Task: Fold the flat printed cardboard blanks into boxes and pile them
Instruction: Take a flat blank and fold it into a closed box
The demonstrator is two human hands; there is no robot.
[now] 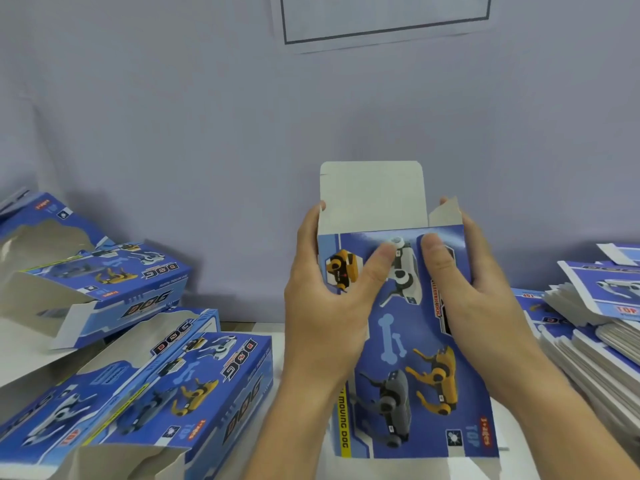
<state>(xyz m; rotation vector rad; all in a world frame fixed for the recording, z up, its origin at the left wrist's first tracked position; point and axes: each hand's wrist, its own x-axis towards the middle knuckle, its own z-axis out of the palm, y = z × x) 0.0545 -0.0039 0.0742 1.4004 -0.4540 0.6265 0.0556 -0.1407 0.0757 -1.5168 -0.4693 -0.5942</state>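
I hold one blue printed box (412, 344) upright in the middle, its robot-dog face towards me. My left hand (325, 299) grips its left side, thumb pressed on the front panel. My right hand (471, 282) grips the right side, thumb on the front near the top edge. The white top lid flap (372, 195) stands up, and a small side flap (446, 211) sticks up at the right corner. A stack of flat blanks (595, 327) lies at the right. Several folded boxes (145, 382) are piled at the left.
A pale wall (207, 133) rises close behind the white table (263, 332), with a framed sheet (384, 19) stuck on it. The left boxes lie tilted with open ends facing me. The blanks on the right fan out unevenly.
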